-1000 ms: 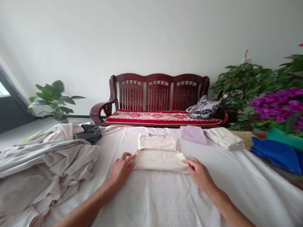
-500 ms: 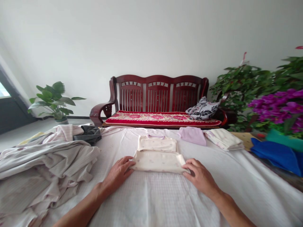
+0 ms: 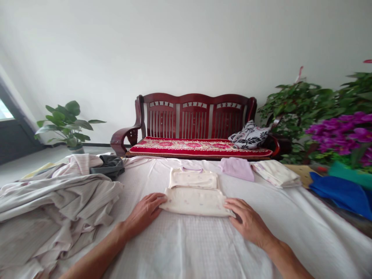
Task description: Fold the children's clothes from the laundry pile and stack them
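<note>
**2 hands bracket a folded cream garment**

Head view, and we are looking down across a white checked sheet [image 3: 186,248] spread over the work surface. Dead centre lies the folded cream cotton garment with a faint small print [image 3: 194,201], flat on the sheet. Our left hand [image 3: 145,215] rests palm down at its left edge, fingertips touching the cloth. Our right hand [image 3: 248,221] rests the same way at the right front corner. Both hands are spread flat with fingers loosely extended; neither is closed around anything.

Just behind the garment, touching it, sits a second cream folded piece with lilac neck trim [image 3: 193,180]. To the left we have a big rumpled heap of pale striped fabric [image 3: 58,197] with a dark grey cloth [image 3: 109,164] lying on its far end. To the right, well apart from the hands, lie a folded lilac cloth [image 3: 236,168], a folded white printed cloth [image 3: 276,173] and a bright blue cloth [image 3: 340,192]. Beyond stands a dark red wooden bench [image 3: 194,116].
</note>
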`<state>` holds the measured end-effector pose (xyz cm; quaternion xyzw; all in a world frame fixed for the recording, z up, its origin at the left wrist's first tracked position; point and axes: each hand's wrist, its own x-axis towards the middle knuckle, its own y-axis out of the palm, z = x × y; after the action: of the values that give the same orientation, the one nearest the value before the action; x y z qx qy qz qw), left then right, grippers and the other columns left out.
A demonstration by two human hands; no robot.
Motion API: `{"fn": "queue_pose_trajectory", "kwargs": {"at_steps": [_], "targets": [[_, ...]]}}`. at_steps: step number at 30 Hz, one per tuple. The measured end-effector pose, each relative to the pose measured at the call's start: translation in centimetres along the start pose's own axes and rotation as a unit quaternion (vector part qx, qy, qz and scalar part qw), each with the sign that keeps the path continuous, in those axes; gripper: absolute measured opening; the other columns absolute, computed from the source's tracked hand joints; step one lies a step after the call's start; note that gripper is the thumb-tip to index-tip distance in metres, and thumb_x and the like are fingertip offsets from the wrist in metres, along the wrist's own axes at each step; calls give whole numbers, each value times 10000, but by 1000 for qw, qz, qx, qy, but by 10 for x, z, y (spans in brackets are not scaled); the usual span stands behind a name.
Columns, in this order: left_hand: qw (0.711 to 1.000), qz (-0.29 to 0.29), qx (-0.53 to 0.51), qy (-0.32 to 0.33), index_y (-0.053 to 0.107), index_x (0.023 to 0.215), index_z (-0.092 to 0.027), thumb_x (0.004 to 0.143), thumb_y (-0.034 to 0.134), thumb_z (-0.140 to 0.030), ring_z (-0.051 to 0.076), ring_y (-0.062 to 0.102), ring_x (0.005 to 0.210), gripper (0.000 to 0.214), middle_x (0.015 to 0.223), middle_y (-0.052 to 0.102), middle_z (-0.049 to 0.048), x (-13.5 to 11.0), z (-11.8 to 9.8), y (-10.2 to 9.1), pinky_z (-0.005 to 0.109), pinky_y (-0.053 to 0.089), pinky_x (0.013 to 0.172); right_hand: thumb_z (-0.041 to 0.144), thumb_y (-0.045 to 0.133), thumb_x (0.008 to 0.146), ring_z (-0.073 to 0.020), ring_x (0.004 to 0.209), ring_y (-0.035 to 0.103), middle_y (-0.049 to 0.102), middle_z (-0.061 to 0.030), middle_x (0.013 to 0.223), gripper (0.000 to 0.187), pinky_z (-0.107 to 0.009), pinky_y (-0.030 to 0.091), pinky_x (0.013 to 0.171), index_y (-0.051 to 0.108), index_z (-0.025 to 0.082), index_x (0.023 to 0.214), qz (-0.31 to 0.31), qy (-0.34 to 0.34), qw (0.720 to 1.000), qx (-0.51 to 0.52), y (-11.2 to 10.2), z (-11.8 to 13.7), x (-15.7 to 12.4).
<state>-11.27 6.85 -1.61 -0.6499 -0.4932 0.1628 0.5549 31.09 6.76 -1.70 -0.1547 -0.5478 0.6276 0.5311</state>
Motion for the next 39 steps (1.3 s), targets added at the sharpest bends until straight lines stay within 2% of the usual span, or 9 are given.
{"fn": "queue_pose_trajectory", "kwargs": {"at_steps": [7, 13, 16, 19, 22, 25, 29, 33, 39], "targets": [[999, 8, -21, 32, 693, 1191, -265, 942, 508, -209, 216, 614, 1217, 315, 1295, 676, 66, 13, 10, -6, 380, 475, 1080, 258, 556, 866, -260, 1232, 590, 687, -87, 1278, 285, -472, 465, 1082, 752, 259, 1073, -13, 30, 998, 54, 6, -8, 1], [983, -114, -123, -80, 683, 1139, -215, 960, 449, -340, 231, 620, 1213, 320, 1251, 691, 90, 36, 13, 9, 393, 461, 1092, 438, 519, 901, -275, 1194, 611, 716, -107, 1192, 326, -461, 460, 1072, 719, 243, 1069, -89, 90, 984, 125, 9, -12, 10], [961, -166, -168, -143, 654, 1122, -195, 959, 400, -413, 232, 648, 1135, 373, 1177, 709, 96, 54, 13, 20, 388, 490, 1029, 523, 470, 911, -249, 979, 667, 734, -75, 1009, 363, -375, 533, 896, 682, 242, 1004, -95, 145, 972, 159, 4, -6, 25], [940, -213, -184, -191, 618, 975, -189, 964, 357, -450, 212, 674, 896, 369, 922, 717, 67, 78, 11, 30, 348, 530, 859, 578, 423, 914, -201, 711, 597, 637, -11, 726, 388, -302, 500, 674, 593, 243, 819, -112, 180, 958, 193, 1, -2, 47], [927, -243, -160, -235, 576, 916, -199, 987, 335, -411, 197, 655, 829, 329, 861, 698, 57, 105, 10, 38, 320, 507, 795, 609, 401, 899, -196, 681, 560, 580, 2, 674, 405, -291, 466, 647, 516, 252, 745, -174, 200, 943, 202, 9, -6, 75], [925, -219, -104, -294, 570, 959, -197, 1019, 312, -357, 200, 659, 837, 310, 893, 710, 73, 129, 11, 42, 311, 487, 776, 620, 349, 884, -214, 700, 581, 605, -17, 687, 412, -302, 464, 649, 488, 262, 732, -222, 236, 931, 171, 27, -19, 102], [921, -183, -68, -337, 580, 1007, -196, 1035, 303, -325, 220, 686, 847, 307, 869, 723, 82, 153, 20, 45, 303, 474, 742, 560, 299, 879, -227, 680, 580, 621, -35, 673, 380, -315, 437, 618, 464, 273, 693, -227, 265, 928, 127, 48, -40, 132], [917, -139, -32, -372, 609, 1050, -199, 1023, 335, -330, 259, 706, 929, 304, 912, 743, 105, 165, 29, 44, 317, 477, 755, 507, 320, 880, -226, 661, 574, 615, -34, 643, 353, -305, 391, 588, 480, 271, 671, -191, 278, 938, 81, 53, -54, 153], [907, -78, 17, -413, 630, 1105, -209, 1016, 307, -377, 311, 707, 977, 375, 1007, 747, 159, 173, 31, 41, 388, 482, 791, 431, 365, 952, -212, 739, 621, 696, -62, 791, 345, -289, 366, 632, 628, 232, 853, -107, 307, 946, -5, 49, -56, 164]]}}
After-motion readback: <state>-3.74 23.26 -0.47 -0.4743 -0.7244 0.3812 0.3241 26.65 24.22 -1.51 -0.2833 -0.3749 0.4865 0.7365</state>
